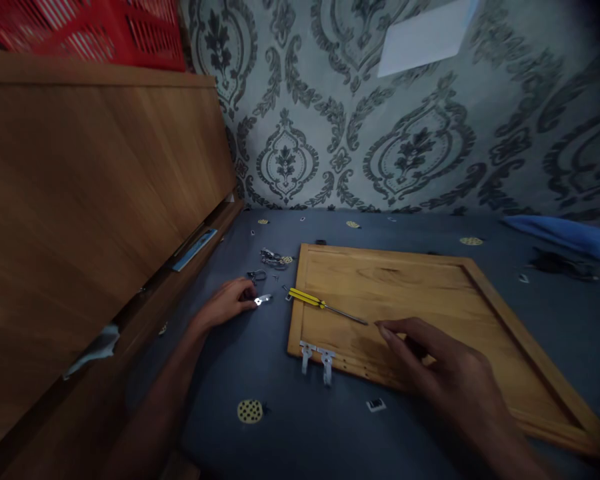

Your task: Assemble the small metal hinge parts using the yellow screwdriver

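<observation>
A wooden cabinet door [420, 313] lies flat on the blue floor. A yellow-handled screwdriver [325, 305] rests across its left edge. My right hand [440, 367] hovers over the door, fingers loosely curled, fingertips close to the screwdriver's tip, holding nothing I can see. My left hand [227, 301] rests on the floor to the left, fingers closed on a small shiny metal piece [263, 300]. Two metal hinges [317, 357] hang off the door's near-left edge.
A tall wooden cabinet [90, 200] fills the left side, with a red crate [95, 30] on top. More small metal fittings [273, 260] lie on the floor by the door's corner. Patterned wallpaper [405, 120] stands behind; a blue cloth [565, 233] lies far right.
</observation>
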Action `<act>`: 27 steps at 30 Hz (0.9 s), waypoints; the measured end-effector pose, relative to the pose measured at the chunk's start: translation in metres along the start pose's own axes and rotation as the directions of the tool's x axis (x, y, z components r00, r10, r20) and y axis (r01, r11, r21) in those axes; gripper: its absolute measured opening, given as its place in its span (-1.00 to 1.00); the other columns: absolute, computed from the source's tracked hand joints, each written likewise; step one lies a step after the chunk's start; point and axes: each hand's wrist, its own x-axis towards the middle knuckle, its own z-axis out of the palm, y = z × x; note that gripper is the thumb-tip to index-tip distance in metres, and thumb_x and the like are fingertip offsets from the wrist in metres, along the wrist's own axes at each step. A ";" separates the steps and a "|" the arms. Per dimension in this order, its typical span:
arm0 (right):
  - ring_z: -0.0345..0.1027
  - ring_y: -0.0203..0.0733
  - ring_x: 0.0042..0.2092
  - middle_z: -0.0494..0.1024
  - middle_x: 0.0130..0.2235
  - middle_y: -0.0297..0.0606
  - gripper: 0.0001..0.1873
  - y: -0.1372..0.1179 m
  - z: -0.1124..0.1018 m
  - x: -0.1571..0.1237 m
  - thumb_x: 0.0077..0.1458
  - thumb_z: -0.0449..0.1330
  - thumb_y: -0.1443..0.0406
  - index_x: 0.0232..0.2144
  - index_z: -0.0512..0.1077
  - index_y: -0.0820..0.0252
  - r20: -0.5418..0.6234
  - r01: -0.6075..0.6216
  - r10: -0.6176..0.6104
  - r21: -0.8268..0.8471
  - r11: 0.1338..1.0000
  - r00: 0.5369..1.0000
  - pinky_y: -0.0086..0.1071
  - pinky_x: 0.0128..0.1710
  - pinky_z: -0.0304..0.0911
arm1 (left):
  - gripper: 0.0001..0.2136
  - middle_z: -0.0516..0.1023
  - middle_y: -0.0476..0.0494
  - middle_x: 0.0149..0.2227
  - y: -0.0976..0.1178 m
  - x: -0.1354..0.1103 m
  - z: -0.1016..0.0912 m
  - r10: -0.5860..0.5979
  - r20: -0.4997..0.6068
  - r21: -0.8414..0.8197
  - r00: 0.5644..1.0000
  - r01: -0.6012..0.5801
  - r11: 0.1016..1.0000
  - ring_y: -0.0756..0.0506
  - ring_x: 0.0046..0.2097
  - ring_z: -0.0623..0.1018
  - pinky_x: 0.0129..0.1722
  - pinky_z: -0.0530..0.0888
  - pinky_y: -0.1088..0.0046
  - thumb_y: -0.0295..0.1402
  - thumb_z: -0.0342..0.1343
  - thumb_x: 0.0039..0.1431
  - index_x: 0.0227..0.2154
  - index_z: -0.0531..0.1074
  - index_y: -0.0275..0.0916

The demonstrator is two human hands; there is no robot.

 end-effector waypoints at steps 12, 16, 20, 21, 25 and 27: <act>0.54 -0.17 -0.46 0.70 -0.37 -0.20 -0.70 -0.007 0.001 -0.002 0.26 0.11 0.13 -0.35 0.58 0.11 0.017 -0.012 0.012 0.005 1.000 1.000 -0.39 -0.53 0.35 | -0.91 0.46 0.04 -0.46 0.007 0.002 -0.002 -0.016 0.090 -0.243 0.996 0.037 0.969 -0.03 -0.37 0.46 -0.31 0.39 0.50 -0.48 0.24 0.06 -0.42 0.43 -0.23; 0.52 -0.19 -0.47 0.70 -0.37 -0.20 -0.72 -0.010 0.000 -0.001 0.27 0.12 0.16 -0.35 0.57 0.12 0.025 0.006 -0.007 0.020 1.000 1.000 -0.41 -0.53 0.36 | -0.95 0.49 0.01 -0.44 0.014 0.001 -0.008 -0.011 0.117 -0.333 0.993 0.050 0.941 -0.03 -0.37 0.47 -0.33 0.39 0.51 -0.42 0.24 0.08 -0.40 0.47 -0.25; 0.54 -0.20 -0.45 0.69 -0.38 -0.21 -0.78 -0.016 0.002 -0.003 0.28 0.15 0.24 -0.33 0.57 0.14 0.007 0.088 -0.088 0.067 0.994 0.996 -0.44 -0.52 0.37 | -0.87 0.51 -0.02 -0.41 0.025 -0.001 -0.012 0.000 0.143 -0.413 0.990 0.059 0.909 -0.02 -0.35 0.46 -0.32 0.37 0.52 -0.34 0.25 0.06 -0.35 0.50 -0.28; 0.54 -0.21 -0.44 0.68 -0.38 -0.21 -0.80 -0.019 0.003 -0.004 0.28 0.16 0.26 -0.32 0.57 0.14 -0.001 0.110 -0.110 0.084 0.990 0.994 -0.44 -0.51 0.39 | -0.85 0.51 -0.02 -0.40 0.028 -0.002 -0.012 0.006 0.149 -0.431 0.989 0.059 0.900 -0.02 -0.35 0.46 -0.31 0.36 0.52 -0.32 0.26 0.06 -0.34 0.51 -0.29; 0.56 -0.22 -0.40 0.69 -0.35 -0.23 -0.84 -0.035 0.016 -0.012 0.28 0.18 0.32 -0.27 0.58 0.15 0.042 0.156 -0.164 0.155 0.975 0.985 -0.44 -0.42 0.43 | -0.79 0.52 -0.04 -0.39 0.046 -0.005 -0.008 0.041 0.187 -0.491 0.982 0.057 0.869 -0.02 -0.34 0.45 -0.30 0.36 0.50 -0.25 0.30 0.07 -0.33 0.53 -0.29; 0.56 -0.22 -0.39 0.68 -0.35 -0.24 -0.83 -0.044 0.025 -0.016 0.31 0.17 0.33 -0.26 0.59 0.16 0.084 0.165 -0.183 0.190 0.968 0.979 -0.43 -0.38 0.45 | -0.79 0.52 -0.03 -0.40 0.055 -0.007 -0.006 0.065 0.217 -0.532 0.974 0.062 0.844 -0.01 -0.35 0.45 -0.31 0.35 0.50 -0.25 0.32 0.08 -0.33 0.53 -0.29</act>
